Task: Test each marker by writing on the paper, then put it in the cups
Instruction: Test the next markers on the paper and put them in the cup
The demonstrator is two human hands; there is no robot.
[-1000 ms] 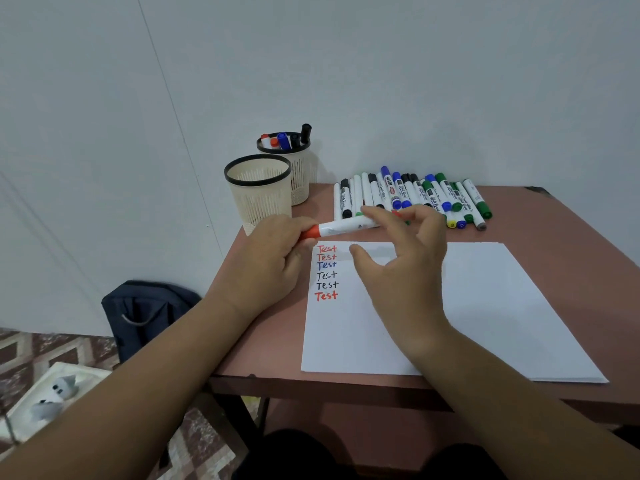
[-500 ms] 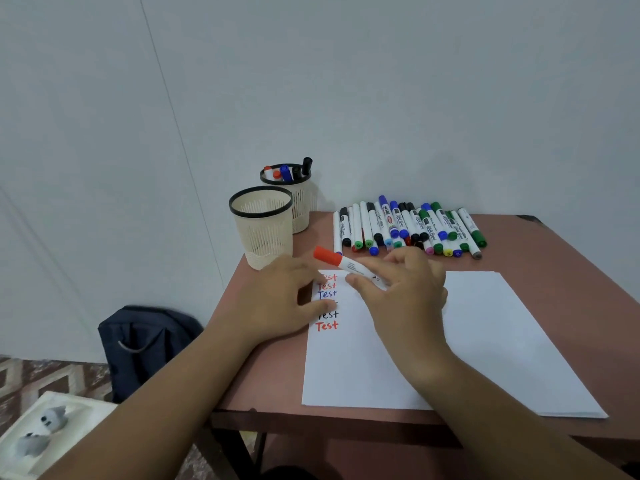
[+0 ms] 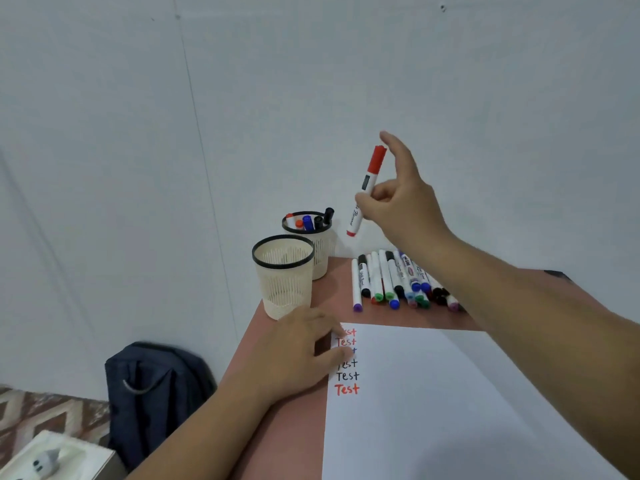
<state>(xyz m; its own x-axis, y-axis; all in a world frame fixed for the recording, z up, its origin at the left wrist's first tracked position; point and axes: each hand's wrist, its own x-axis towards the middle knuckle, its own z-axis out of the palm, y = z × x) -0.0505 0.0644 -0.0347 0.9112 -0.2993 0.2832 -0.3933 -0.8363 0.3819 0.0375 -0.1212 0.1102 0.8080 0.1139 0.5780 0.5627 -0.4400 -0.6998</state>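
Observation:
My right hand (image 3: 401, 199) holds a capped red marker (image 3: 367, 188) nearly upright in the air, red cap on top, just right of and above the far cup (image 3: 317, 247). That far cup holds several markers. The near cup (image 3: 284, 275) looks empty. My left hand (image 3: 304, 351) rests flat on the left edge of the white paper (image 3: 433, 403), partly covering a column of "Test" words in red, blue and black. A row of several markers (image 3: 391, 278) lies behind the paper, partly hidden by my right forearm.
Both cups stand at the far left corner of the reddish-brown table (image 3: 294, 424), close to the white wall. A dark backpack (image 3: 152, 389) sits on the floor left of the table. A white tray (image 3: 52, 459) lies at the lower left.
My right hand lifted the red marker off the paper and up toward the far cup, turning it upright. My left hand let go of it and stayed on the paper's edge.

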